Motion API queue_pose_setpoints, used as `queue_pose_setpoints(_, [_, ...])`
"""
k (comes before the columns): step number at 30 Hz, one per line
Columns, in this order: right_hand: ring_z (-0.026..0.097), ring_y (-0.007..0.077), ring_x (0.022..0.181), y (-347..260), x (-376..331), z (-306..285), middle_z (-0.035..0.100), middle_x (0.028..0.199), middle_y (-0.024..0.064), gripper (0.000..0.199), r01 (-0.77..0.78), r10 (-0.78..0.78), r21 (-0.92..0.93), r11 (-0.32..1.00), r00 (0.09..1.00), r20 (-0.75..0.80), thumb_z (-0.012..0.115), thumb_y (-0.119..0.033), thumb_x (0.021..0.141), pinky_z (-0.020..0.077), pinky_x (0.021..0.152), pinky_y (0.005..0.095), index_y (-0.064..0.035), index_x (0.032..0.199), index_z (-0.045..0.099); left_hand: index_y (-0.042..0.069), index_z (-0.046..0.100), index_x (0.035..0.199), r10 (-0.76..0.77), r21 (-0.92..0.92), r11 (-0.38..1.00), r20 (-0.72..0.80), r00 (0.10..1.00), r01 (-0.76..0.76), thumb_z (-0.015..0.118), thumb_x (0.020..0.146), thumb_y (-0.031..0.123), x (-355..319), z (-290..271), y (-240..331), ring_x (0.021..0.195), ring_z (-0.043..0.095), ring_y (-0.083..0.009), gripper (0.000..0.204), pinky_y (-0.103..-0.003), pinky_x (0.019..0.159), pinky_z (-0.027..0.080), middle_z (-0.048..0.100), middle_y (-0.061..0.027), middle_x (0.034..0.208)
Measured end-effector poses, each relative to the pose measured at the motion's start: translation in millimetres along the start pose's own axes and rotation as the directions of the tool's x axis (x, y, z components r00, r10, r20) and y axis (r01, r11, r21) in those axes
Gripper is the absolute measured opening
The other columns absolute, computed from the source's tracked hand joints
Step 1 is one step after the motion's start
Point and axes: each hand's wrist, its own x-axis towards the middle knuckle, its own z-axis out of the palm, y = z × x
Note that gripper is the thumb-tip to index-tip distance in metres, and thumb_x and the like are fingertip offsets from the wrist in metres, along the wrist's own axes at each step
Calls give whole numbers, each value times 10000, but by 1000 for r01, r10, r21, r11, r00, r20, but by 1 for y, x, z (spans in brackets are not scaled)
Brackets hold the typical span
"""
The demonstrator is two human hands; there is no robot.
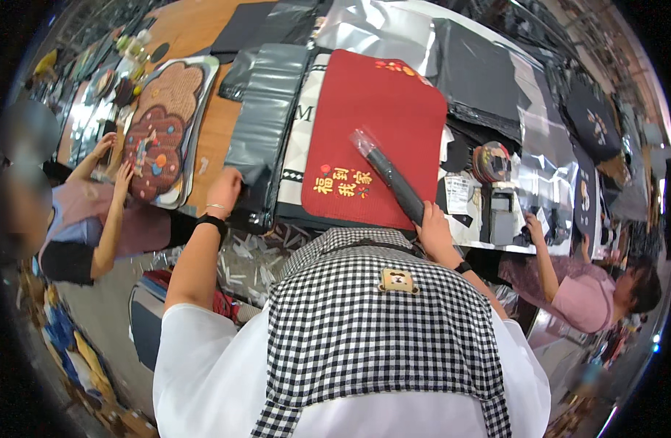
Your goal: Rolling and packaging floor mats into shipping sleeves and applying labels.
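My left hand (226, 191) is closed at the near corner of a stack of grey plastic bags (257, 117), pinching the top bag's edge. A long black roll (395, 181), its far end in clear plastic, slants across a red mat (379, 102) with gold lettering and flowers. My right hand (434, 231) is wrapped round the roll's near end. The red mat lies flat on a pile of mats in front of me; a white patterned mat (300, 146) shows from under its left edge.
A co-worker at left handles a brown flower-shaped mat (154, 150); another (580, 296) works at right. Dark mats (481, 73) are stacked at the back right. Tape rolls (491, 162) and a grey box (503, 219) stand nearby. Scraps (251, 255) litter the floor.
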Motion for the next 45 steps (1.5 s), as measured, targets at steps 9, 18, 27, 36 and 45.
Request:
queue_pose_setpoints(9, [637, 451, 1181, 2, -5, -9, 613, 1277, 262, 641, -44, 37, 211, 977, 999, 37, 780, -261, 958, 545, 981, 504, 19, 1443, 469, 62, 689, 1153, 167, -315, 919, -235, 957, -238, 633, 974, 84, 61, 41, 214, 1070, 685, -416, 189, -461, 923, 555, 720, -177, 1097])
queue_pose_setpoints(18, [640, 454, 1130, -12, -52, -42, 621, 1226, 255, 625, 168, -204, 175, 970, 955, 217, 778, -194, 939, 528, 983, 529, -6, 1453, 476, 5, 751, 1070, -9, -649, 739, 261, 965, 183, 728, 992, 93, 48, 130, 191, 893, 692, -162, 120, -323, 847, 542, 772, -56, 963])
queue_pose_setpoints(27, [626, 387, 1301, -29, 23, -35, 623, 1427, 304, 699, -388, -202, 693, 608, 768, 607, 692, -435, 1017, 479, 1067, 461, 57, 1481, 516, 103, 643, 1217, 361, -6, 931, -140, 922, -366, 735, 790, 49, 19, 77, 285, 1187, 586, -372, 439, -499, 1044, 458, 630, -136, 1195])
queue_pose_setpoints(36, [557, 383, 1400, -90, 69, -21, 510, 1538, 335, 993, -412, -141, 829, 378, 860, 491, 752, -380, 971, 429, 1172, 433, 40, 1674, 190, -43, 680, 1010, -48, -199, 975, 259, 965, 102, 549, 1049, 291, 32, 113, 227, 1001, 675, -520, 360, -571, 867, 522, 731, -295, 1014])
queue_pose_setpoints(45, [627, 394, 1243, -151, 104, -5, 566, 1423, 320, 855, -403, 137, 915, 2, 907, 399, 682, -373, 1013, 508, 1047, 446, 33, 1628, 247, -62, 690, 1041, 37, -260, 963, 404, 914, 75, 638, 991, 210, 12, 121, 234, 956, 690, -506, 281, -536, 823, 532, 707, -328, 982])
